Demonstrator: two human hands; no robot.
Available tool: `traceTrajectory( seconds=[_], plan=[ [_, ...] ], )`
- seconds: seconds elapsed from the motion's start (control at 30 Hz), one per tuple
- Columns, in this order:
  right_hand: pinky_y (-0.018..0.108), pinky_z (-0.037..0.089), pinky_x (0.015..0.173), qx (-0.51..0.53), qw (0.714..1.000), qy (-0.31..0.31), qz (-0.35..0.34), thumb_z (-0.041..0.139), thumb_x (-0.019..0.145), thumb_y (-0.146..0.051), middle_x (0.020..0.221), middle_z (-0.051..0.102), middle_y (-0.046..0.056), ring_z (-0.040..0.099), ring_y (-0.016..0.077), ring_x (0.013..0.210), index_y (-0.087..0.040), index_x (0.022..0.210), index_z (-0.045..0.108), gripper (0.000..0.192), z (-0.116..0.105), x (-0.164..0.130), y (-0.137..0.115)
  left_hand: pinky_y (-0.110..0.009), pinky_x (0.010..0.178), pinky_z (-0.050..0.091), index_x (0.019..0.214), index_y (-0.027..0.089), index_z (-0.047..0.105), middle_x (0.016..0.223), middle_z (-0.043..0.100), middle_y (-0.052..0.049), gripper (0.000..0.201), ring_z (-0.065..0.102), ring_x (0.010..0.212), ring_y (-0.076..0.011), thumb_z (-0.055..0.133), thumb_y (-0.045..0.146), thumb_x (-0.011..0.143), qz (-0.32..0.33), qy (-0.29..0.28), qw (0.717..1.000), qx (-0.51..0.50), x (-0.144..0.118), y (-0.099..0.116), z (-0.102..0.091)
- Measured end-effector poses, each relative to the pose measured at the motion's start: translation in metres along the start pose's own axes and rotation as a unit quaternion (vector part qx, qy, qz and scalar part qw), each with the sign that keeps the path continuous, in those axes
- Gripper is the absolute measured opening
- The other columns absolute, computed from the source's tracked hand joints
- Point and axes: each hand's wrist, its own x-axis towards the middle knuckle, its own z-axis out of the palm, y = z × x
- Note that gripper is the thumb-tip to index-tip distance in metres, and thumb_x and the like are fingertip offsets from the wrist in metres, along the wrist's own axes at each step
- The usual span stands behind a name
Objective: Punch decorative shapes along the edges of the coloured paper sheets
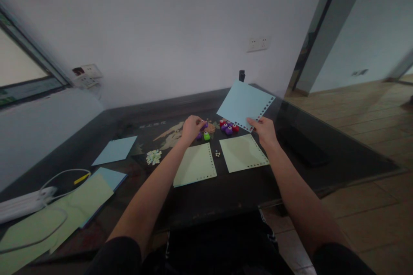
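Note:
My right hand (265, 131) pinches the lower edge of a light blue sheet (242, 102), held tilted above the table, with punched holes along two edges. My left hand (192, 129) has its fingers closed on a small purple craft punch (204, 125), partly hidden by the fingers. Just below it are a green craft punch (207, 136) and another purple one. To the right sits a cluster of red and purple craft punches (229, 127). Two pale yellow-green sheets with punched edges, a left sheet (195, 163) and a right sheet (242, 152), lie in front.
A heap of paper cut-outs (154, 157) and a smaller pile (217, 154) lie on the dark table (226, 197). At left are a blue sheet (116, 150), stacked papers (80, 204) and a white power strip (27, 204) with its cable. A dark slab (303, 146) lies right.

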Motion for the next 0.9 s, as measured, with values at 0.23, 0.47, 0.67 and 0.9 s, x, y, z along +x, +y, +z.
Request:
traceTrajectory(
  seconds=[0.23,0.47,0.67,0.9],
  plan=[
    [0.028,0.053,0.046,0.031,0.994,-0.078,0.068,0.066,0.068,-0.022,0.083,0.072,0.005,0.067,0.0186,0.057,-0.016,0.088,0.060,0.022,0.026,-0.019,0.015,-0.035,0.079,0.053,0.083,0.018,0.048,0.091,0.069,-0.007,0.024,0.068,0.080,-0.0170,0.059,0.038,0.084,-0.189,-0.088,0.850,-0.483,-0.075,0.015,-0.006],
    [0.024,0.052,0.047,0.007,0.982,-0.158,0.099,0.067,0.067,-0.019,0.078,0.070,0.004,0.065,0.0149,0.056,-0.016,0.087,0.059,0.022,0.041,-0.040,0.026,-0.035,0.081,0.053,0.092,0.016,0.054,0.094,0.068,-0.007,0.028,0.067,0.084,-0.0159,0.070,0.033,0.076,-0.196,-0.117,0.826,-0.516,-0.111,0.032,-0.004],
    [0.023,0.054,0.052,0.006,0.977,-0.178,0.116,0.073,0.061,-0.018,0.081,0.071,0.005,0.065,0.0142,0.065,-0.015,0.082,0.064,0.022,0.043,-0.046,0.023,-0.032,0.086,0.049,0.098,0.014,0.065,0.095,0.069,-0.009,0.032,0.064,0.086,-0.0151,0.074,0.018,0.068,-0.176,-0.118,0.860,-0.464,-0.110,0.026,0.000],
    [0.025,0.053,0.053,0.009,0.978,-0.179,0.103,0.077,0.061,-0.025,0.086,0.072,0.007,0.065,0.0152,0.066,-0.016,0.083,0.065,0.027,0.044,-0.050,0.024,-0.032,0.078,0.052,0.100,0.017,0.059,0.104,0.067,-0.010,0.034,0.067,0.080,-0.0156,0.074,0.022,0.069,-0.213,-0.131,0.835,-0.490,-0.114,0.027,-0.002]
  ],
)
